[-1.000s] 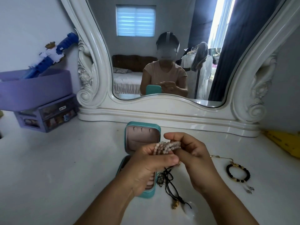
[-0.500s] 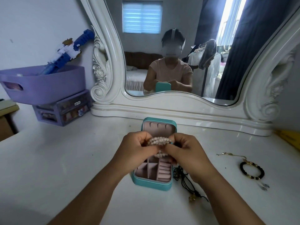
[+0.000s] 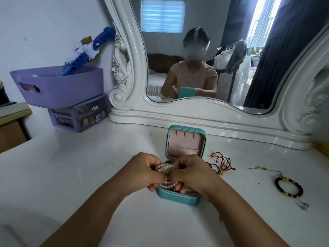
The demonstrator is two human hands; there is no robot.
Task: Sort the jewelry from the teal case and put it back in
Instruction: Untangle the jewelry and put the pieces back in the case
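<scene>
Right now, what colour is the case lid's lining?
Pale pink lining inside the teal case; clearest in the head view, above both hands.

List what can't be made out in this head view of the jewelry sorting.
- Teal case tray: hidden by the left hand and right hand.
- Pale bead strand: its length and clasp are buried in the fingers.
- Cords beside the case: partly behind the right hand.
- Purple drawer unit: contents too small and blurred.
- Yellow object: cut off by the right edge.
</scene>
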